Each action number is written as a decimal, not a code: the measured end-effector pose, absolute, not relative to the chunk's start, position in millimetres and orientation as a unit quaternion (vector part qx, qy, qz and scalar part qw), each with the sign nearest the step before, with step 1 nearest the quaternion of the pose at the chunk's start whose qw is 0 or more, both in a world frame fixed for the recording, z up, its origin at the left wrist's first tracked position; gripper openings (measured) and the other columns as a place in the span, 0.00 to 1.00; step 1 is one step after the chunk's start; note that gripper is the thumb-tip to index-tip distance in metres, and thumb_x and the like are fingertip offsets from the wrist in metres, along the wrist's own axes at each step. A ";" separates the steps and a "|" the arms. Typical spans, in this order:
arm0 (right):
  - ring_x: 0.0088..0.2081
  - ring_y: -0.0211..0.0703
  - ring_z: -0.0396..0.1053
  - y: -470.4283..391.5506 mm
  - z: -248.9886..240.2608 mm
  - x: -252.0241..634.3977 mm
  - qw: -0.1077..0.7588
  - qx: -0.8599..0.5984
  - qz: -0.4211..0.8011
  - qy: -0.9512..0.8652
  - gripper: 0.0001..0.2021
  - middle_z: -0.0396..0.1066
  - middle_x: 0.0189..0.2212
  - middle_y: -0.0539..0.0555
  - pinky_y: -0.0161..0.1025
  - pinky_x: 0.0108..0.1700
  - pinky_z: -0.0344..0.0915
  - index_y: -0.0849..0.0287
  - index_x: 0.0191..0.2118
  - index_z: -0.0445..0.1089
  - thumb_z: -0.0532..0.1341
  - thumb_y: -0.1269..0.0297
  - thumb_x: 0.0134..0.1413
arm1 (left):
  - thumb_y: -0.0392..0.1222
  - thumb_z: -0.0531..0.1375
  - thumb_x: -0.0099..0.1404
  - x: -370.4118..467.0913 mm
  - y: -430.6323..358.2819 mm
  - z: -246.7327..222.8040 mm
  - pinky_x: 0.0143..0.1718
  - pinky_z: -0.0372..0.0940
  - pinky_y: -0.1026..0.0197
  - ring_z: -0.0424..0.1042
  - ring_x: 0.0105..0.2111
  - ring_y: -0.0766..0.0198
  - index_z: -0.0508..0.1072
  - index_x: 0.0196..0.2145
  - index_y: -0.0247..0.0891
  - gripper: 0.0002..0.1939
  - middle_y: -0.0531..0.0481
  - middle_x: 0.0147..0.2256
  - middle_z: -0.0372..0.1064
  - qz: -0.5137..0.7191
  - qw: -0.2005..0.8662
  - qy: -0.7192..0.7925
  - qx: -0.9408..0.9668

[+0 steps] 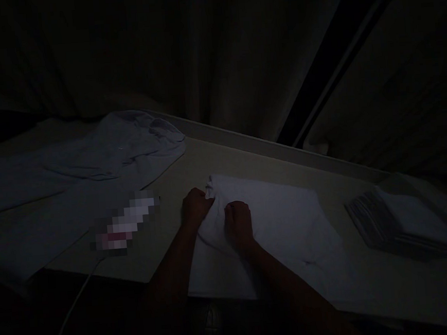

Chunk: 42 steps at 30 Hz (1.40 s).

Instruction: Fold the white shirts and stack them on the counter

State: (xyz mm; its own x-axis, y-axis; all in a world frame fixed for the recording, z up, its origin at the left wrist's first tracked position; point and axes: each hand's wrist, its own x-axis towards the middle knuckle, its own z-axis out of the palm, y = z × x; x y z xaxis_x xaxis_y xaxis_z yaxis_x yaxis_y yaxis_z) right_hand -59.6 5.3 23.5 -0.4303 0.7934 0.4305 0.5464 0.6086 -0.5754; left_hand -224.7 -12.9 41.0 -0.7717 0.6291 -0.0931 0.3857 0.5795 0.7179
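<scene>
In the dim light a white garment (282, 219) lies spread on the pale table; its exact kind is hard to make out. My left hand (197, 204) pinches its bunched left edge between thumb and fingers. Close by on the right, my right hand (238, 220) rests on the fabric with its fingers curled in, and any cloth inside them is hidden. Part of the garment's near side reaches the table's front edge.
A larger light garment (117, 150), apparently trousers, covers the table's left side. Near it lies a pixelated object (125, 221) with a white cable (74, 308) hanging off the front. A folded cloth stack (405, 220) sits right. Dark curtains (215, 60) hang behind.
</scene>
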 end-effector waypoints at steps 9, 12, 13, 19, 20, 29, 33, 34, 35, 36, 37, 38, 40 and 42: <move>0.42 0.50 0.64 5.7 20.9 -59.5 0.366 -0.401 0.176 -0.821 0.14 0.70 0.38 0.58 0.46 0.46 0.59 0.58 0.39 0.69 0.48 0.62 0.67 | 0.40 0.62 0.58 -231.9 -9.9 33.5 0.29 0.68 0.65 0.76 0.27 0.66 0.70 0.43 0.34 0.15 0.46 0.32 0.77 0.451 0.298 0.804 0.247; 0.42 0.50 0.64 5.6 21.3 -59.4 0.366 -0.398 0.175 -0.823 0.14 0.70 0.37 0.58 0.46 0.46 0.59 0.58 0.39 0.69 0.48 0.62 0.67 | 0.36 0.60 0.58 -232.9 -7.8 31.9 0.31 0.69 0.65 0.77 0.28 0.66 0.71 0.44 0.34 0.14 0.45 0.35 0.78 0.454 0.292 0.804 0.248; 0.42 0.50 0.64 5.6 21.5 -59.5 0.367 -0.398 0.176 -0.823 0.14 0.70 0.37 0.58 0.46 0.47 0.59 0.58 0.39 0.69 0.48 0.62 0.67 | 0.34 0.60 0.57 -233.4 -7.7 31.9 0.32 0.69 0.64 0.77 0.29 0.65 0.71 0.43 0.34 0.14 0.44 0.36 0.78 0.449 0.285 0.809 0.250; 0.42 0.50 0.64 4.4 24.3 -59.3 0.363 -0.397 0.181 -0.823 0.13 0.70 0.37 0.58 0.46 0.46 0.59 0.58 0.39 0.69 0.49 0.62 0.67 | 0.39 0.60 0.57 -231.6 -11.1 43.5 0.44 0.67 0.55 0.75 0.45 0.54 0.73 0.47 0.39 0.18 0.40 0.43 0.76 0.415 0.157 0.853 0.274; 0.42 0.50 0.64 4.2 24.6 -59.2 0.361 -0.397 0.180 -0.824 0.13 0.70 0.37 0.58 0.46 0.47 0.59 0.58 0.39 0.69 0.49 0.62 0.67 | 0.41 0.58 0.60 -230.6 -10.1 46.3 0.47 0.66 0.55 0.74 0.47 0.54 0.72 0.48 0.40 0.17 0.40 0.46 0.75 0.414 0.134 0.855 0.283; 0.42 0.50 0.65 4.6 24.3 -60.3 0.348 -0.404 0.172 -0.828 0.13 0.70 0.37 0.58 0.46 0.47 0.59 0.57 0.39 0.69 0.49 0.61 0.67 | 0.56 0.60 0.58 -227.5 21.1 41.7 0.44 0.65 0.56 0.75 0.43 0.53 0.78 0.41 0.39 0.20 0.40 0.42 0.77 0.353 0.109 0.855 0.362; 0.43 0.50 0.65 3.5 26.0 -60.7 0.340 -0.406 0.177 -0.830 0.13 0.70 0.37 0.58 0.47 0.48 0.59 0.57 0.39 0.69 0.49 0.61 0.67 | 0.60 0.61 0.55 -226.3 30.7 38.7 0.41 0.65 0.56 0.75 0.40 0.53 0.77 0.41 0.39 0.24 0.41 0.41 0.77 0.316 0.101 0.865 0.376; 0.43 0.50 0.65 3.2 26.3 -60.7 0.340 -0.406 0.179 -0.829 0.13 0.70 0.37 0.58 0.47 0.48 0.59 0.57 0.39 0.69 0.49 0.61 0.67 | 0.61 0.61 0.55 -226.0 32.7 38.7 0.40 0.65 0.56 0.75 0.40 0.53 0.77 0.41 0.39 0.24 0.41 0.41 0.77 0.304 0.098 0.867 0.382; 0.43 0.50 0.65 2.9 26.6 -60.6 0.343 -0.405 0.180 -0.828 0.13 0.71 0.38 0.58 0.48 0.48 0.59 0.57 0.39 0.69 0.49 0.61 0.67 | 0.61 0.60 0.55 -225.9 34.4 38.9 0.40 0.66 0.55 0.75 0.41 0.52 0.77 0.40 0.38 0.25 0.40 0.41 0.76 0.292 0.097 0.869 0.387; 0.43 0.50 0.65 2.8 26.7 -60.5 0.347 -0.404 0.181 -0.827 0.13 0.70 0.37 0.58 0.48 0.48 0.59 0.57 0.39 0.69 0.49 0.61 0.67 | 0.61 0.60 0.55 -225.9 36.1 39.0 0.41 0.66 0.55 0.74 0.41 0.51 0.77 0.39 0.37 0.25 0.38 0.41 0.76 0.281 0.096 0.872 0.388; 0.43 0.51 0.65 2.8 26.9 -60.4 0.352 -0.403 0.181 -0.825 0.13 0.70 0.37 0.58 0.48 0.48 0.60 0.57 0.39 0.69 0.49 0.61 0.67 | 0.62 0.60 0.55 -226.3 37.5 39.3 0.42 0.66 0.54 0.74 0.43 0.50 0.77 0.39 0.36 0.26 0.36 0.42 0.75 0.273 0.097 0.875 0.387; 0.43 0.51 0.65 2.9 27.0 -60.3 0.355 -0.401 0.181 -0.825 0.13 0.70 0.37 0.58 0.49 0.48 0.60 0.57 0.39 0.69 0.49 0.60 0.67 | 0.61 0.60 0.55 -226.9 38.9 39.5 0.43 0.66 0.53 0.74 0.44 0.49 0.76 0.40 0.35 0.26 0.35 0.43 0.75 0.273 0.101 0.878 0.380; 0.43 0.52 0.65 3.2 27.5 -60.0 0.355 -0.397 0.182 -0.826 0.13 0.70 0.37 0.58 0.49 0.47 0.60 0.56 0.39 0.69 0.49 0.60 0.67 | 0.59 0.61 0.55 -229.0 41.3 40.1 0.44 0.66 0.52 0.73 0.44 0.48 0.76 0.39 0.36 0.24 0.35 0.44 0.74 0.292 0.115 0.878 0.361; 0.43 0.52 0.65 3.4 28.1 -59.7 0.351 -0.398 0.182 -0.828 0.12 0.70 0.37 0.58 0.48 0.47 0.61 0.56 0.39 0.69 0.50 0.61 0.67 | 0.56 0.62 0.54 -231.6 43.5 40.4 0.43 0.66 0.53 0.74 0.44 0.50 0.76 0.38 0.39 0.20 0.38 0.43 0.75 0.318 0.129 0.874 0.342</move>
State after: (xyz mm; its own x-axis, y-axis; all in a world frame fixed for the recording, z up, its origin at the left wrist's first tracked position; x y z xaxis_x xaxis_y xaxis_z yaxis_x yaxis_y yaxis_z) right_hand -59.7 3.4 28.1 -0.4370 0.7870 0.4355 0.5317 0.6166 -0.5807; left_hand -231.6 43.5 40.4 -0.7322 0.6811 -0.0073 0.5169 0.5626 0.6452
